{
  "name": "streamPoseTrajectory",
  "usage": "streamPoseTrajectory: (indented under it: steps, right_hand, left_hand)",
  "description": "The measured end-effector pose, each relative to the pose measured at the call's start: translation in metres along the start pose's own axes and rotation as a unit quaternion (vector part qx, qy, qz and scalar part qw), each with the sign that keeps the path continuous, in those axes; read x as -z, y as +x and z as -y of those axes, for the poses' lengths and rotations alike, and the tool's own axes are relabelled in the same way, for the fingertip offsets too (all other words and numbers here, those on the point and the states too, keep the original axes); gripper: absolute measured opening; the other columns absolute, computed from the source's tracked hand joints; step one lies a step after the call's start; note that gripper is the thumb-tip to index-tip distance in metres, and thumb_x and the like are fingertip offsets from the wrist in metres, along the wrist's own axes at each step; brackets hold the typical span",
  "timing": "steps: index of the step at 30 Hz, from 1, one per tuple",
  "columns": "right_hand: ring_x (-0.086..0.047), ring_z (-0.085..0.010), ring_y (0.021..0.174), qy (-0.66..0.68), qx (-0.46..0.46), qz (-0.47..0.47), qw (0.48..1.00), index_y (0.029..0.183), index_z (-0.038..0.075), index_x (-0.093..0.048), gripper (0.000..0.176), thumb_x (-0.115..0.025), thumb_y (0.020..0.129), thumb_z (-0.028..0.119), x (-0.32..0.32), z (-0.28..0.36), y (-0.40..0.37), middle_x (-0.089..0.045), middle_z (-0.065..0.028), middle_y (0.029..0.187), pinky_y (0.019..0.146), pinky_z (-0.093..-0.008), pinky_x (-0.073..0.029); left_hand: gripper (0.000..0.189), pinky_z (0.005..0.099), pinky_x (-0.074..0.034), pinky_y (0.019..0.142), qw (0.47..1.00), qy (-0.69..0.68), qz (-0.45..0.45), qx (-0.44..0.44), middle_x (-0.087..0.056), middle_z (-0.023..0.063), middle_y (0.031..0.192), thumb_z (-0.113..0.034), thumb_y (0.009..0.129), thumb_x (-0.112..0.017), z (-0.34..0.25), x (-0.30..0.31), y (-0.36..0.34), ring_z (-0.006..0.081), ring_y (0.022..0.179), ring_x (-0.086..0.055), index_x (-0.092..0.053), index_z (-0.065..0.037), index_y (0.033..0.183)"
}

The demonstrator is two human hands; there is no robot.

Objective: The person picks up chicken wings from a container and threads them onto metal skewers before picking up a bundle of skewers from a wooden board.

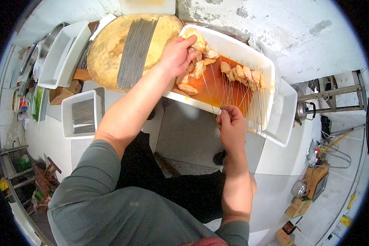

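Head view, looking down over the person's arms: the left hand [177, 55] reaches across to the far end of a white tray [233, 43] and is closed around a chicken piece [198, 40], with the thumb on top. More raw pieces lie just beside that hand in the orange marinade [211, 88] that covers the tray floor. The right hand [230, 123] is at the near rim of the tray, its fingers pinched on the near ends of a fan of thin metal skewers [229, 92]. The skewers run away from the hand across the marinade. A row of threaded pieces [244, 74] sits at their far ends, towards the right side of the tray.

To the left of the tray is a round wooden chopping block [106, 53] with a bundle of bare skewers [134, 51] laid flat across it. Nearer the person, a small white tub [67, 119] stands on the counter [51, 141] and holds more skewers. An empty white tray [65, 53] lies to the left of the block.
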State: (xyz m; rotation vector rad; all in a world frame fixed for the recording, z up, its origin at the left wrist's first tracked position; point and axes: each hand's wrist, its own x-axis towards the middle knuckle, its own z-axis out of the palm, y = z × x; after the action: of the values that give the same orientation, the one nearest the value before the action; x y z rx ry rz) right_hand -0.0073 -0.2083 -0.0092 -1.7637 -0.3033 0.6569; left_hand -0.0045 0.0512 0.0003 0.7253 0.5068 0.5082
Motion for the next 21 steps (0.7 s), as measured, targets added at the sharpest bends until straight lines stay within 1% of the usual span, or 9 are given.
streamPoseTrajectory:
  steps: [3, 12, 13, 15, 19, 21]
  right_hand:
    - [-0.043, -0.0054, 0.055, -0.015, 0.006, 0.000, 1.000, 0.099, 0.001, -0.056, 0.011, -0.052, 0.093, 0.010, 0.0012, 0.0012, -0.0022, -0.054, -0.0004, 0.069, 0.048, -0.0192, -0.034]
    - [-0.043, -0.0048, 0.056, -0.032, 0.029, 0.005, 0.999, 0.098, 0.001, -0.057, 0.012, -0.053, 0.093, 0.011, 0.0017, 0.0003, -0.0026, -0.054, 0.0003, 0.069, 0.049, -0.0192, -0.034]
    - [-0.043, -0.0048, 0.056, -0.033, 0.034, 0.006, 0.999, 0.098, 0.001, -0.058, 0.012, -0.053, 0.093, 0.011, 0.0019, -0.0006, -0.0023, -0.054, 0.0003, 0.069, 0.049, -0.0191, -0.034]
    - [-0.044, -0.0047, 0.057, -0.023, 0.033, 0.004, 0.999, 0.097, 0.001, -0.058, 0.012, -0.053, 0.093, 0.011, 0.0012, 0.0004, -0.0031, -0.054, 0.0005, 0.069, 0.049, -0.0190, -0.034]
    - [-0.044, -0.0044, 0.056, -0.012, 0.013, 0.000, 1.000, 0.096, 0.002, -0.058, 0.011, -0.053, 0.093, 0.011, 0.0003, 0.0036, -0.0041, -0.054, 0.0011, 0.069, 0.049, -0.0188, -0.034]
    - [-0.052, -0.0099, 0.063, -0.041, 0.003, -0.001, 0.999, 0.096, 0.000, -0.060, 0.016, -0.054, 0.092, 0.014, 0.0021, 0.0056, -0.0039, -0.059, -0.0031, 0.071, 0.058, -0.0247, -0.042]
  left_hand:
    - [0.018, 0.0240, -0.057, 0.064, 1.000, -0.015, 0.017, -0.017, -0.064, 0.0089, 0.089, -0.016, 0.095, -0.053, -0.0010, -0.0006, 0.0000, 0.0133, 0.069, -0.061, -0.056, 0.001, 0.099]
    - [0.019, 0.0223, -0.055, 0.063, 0.998, 0.002, 0.064, -0.011, -0.066, 0.0109, 0.093, -0.015, 0.095, -0.053, -0.0009, -0.0020, -0.0015, 0.0130, 0.070, -0.062, -0.056, 0.002, 0.103]
    - [0.018, 0.0227, -0.055, 0.063, 0.997, 0.005, 0.071, -0.008, -0.066, 0.0120, 0.094, -0.014, 0.095, -0.053, -0.0010, -0.0006, -0.0009, 0.0144, 0.073, -0.063, -0.056, 0.003, 0.102]
    - [0.018, 0.0233, -0.055, 0.062, 0.997, 0.012, 0.083, -0.002, -0.066, 0.0142, 0.095, -0.011, 0.094, -0.054, -0.0014, 0.0024, 0.0007, 0.0171, 0.078, -0.066, -0.055, 0.005, 0.102]
    - [0.018, 0.0225, -0.054, 0.060, 0.997, 0.008, 0.078, -0.003, -0.067, 0.0153, 0.093, -0.012, 0.095, -0.053, 0.0016, 0.0044, 0.0045, 0.0163, 0.076, -0.066, -0.054, 0.004, 0.103]
    - [0.018, 0.0220, -0.053, 0.059, 0.997, 0.000, 0.075, -0.001, -0.067, 0.0156, 0.093, -0.012, 0.095, -0.052, 0.0009, 0.0031, 0.0033, 0.0158, 0.076, -0.066, -0.054, 0.004, 0.103]
